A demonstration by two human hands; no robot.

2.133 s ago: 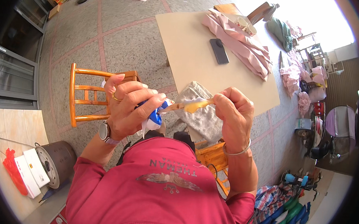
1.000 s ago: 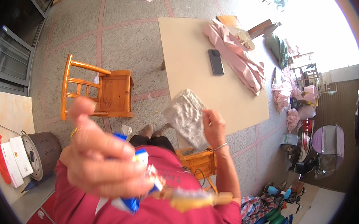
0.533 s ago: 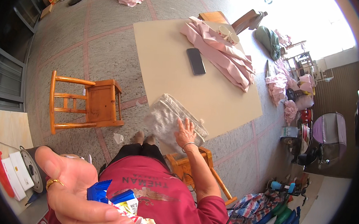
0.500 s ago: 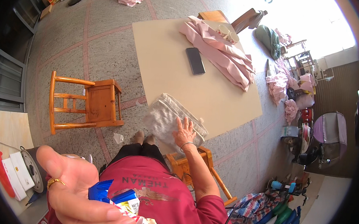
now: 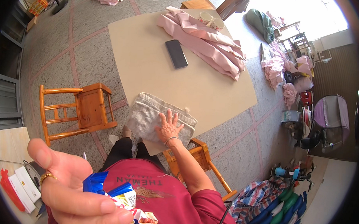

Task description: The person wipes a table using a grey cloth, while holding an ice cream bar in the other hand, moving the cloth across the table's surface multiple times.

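Close to the camera at the lower left, my left hand [image 5: 72,187], with a gold ring, is closed around crumpled food wrappers [image 5: 122,196] in blue, white, yellow and red. My right hand [image 5: 170,125], a thin bracelet at its wrist, lies flat with spread fingers on a folded grey cloth [image 5: 142,116]. That cloth rests at the near edge of the beige tabletop [image 5: 137,61]. Farther back on the table are a dark phone [image 5: 176,54], a length of folded pink fabric [image 5: 203,42] and two patterned cups [image 5: 205,18].
A wooden chair [image 5: 92,107] stands left of the table, and another [image 5: 197,157] is beside my right arm. Pink fabric heaps [image 5: 274,70] lie along the right side. Checked cloth [image 5: 248,200] fills the lower right. A white box [image 5: 25,189] sits at the lower left.
The whole view has shifted, so the table and chairs appear farther left. The grey cloth, blurred before, now looks sharp under my right hand. My left hand keeps its hold on the wrappers.
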